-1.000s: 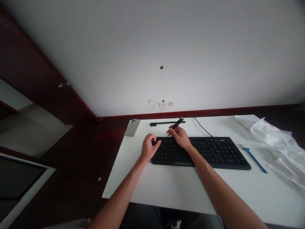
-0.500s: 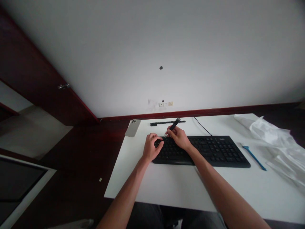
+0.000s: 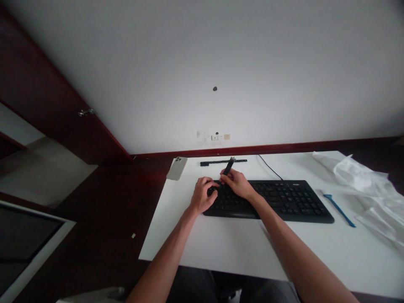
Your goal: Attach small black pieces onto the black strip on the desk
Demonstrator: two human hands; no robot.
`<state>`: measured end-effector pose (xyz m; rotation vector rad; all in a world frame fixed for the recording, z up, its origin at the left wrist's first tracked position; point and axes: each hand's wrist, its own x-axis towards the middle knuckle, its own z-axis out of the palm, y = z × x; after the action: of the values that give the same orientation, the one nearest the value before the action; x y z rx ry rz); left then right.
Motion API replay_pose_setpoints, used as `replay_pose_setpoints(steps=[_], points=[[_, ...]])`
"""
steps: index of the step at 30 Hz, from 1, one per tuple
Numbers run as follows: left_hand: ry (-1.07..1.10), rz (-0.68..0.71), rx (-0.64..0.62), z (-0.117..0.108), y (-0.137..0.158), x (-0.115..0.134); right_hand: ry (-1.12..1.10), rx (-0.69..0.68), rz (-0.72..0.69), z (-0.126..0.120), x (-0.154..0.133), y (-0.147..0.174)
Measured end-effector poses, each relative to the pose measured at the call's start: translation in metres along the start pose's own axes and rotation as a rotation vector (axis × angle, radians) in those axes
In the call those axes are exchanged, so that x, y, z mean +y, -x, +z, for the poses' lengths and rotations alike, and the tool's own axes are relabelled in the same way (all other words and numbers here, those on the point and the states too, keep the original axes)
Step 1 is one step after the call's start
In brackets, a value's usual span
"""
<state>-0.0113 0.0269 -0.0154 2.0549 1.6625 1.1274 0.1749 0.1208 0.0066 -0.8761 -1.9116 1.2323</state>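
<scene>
Keyboard, oblong, key-studded; right grip clamped on slim black stick, left grip apart.

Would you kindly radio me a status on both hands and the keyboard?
Right hand gripping black tool. Left hand at left end of keyboard. Hands hiding some keys; blue tool clear, to the right.

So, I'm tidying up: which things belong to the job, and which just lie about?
Apparently in use: black rectangular keyboard; slim black tool in right hand.
Untouched, perhaps lying about: pale flat phone; crumpled white sheeting; thin blue tool; long black strip.
</scene>
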Motion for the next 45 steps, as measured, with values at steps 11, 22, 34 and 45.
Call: replay_pose_setpoints(steps=[11,22,34,45], points=[[0.044,0.012,-0.005,0.001,0.001,-0.006,0.056,-0.059,-0.040,-0.002,0.000,0.000],[0.060,0.026,0.082,0.000,0.000,-0.004,0.089,-0.089,-0.058,-0.001,-0.008,0.002],[-0.033,-0.004,0.098,0.009,-0.001,-0.013,0.313,-0.149,-0.131,-0.001,-0.027,0.008],[-0.016,-0.007,0.099,0.008,-0.003,-0.007,0.094,-0.312,-0.132,-0.022,-0.011,0.001]])
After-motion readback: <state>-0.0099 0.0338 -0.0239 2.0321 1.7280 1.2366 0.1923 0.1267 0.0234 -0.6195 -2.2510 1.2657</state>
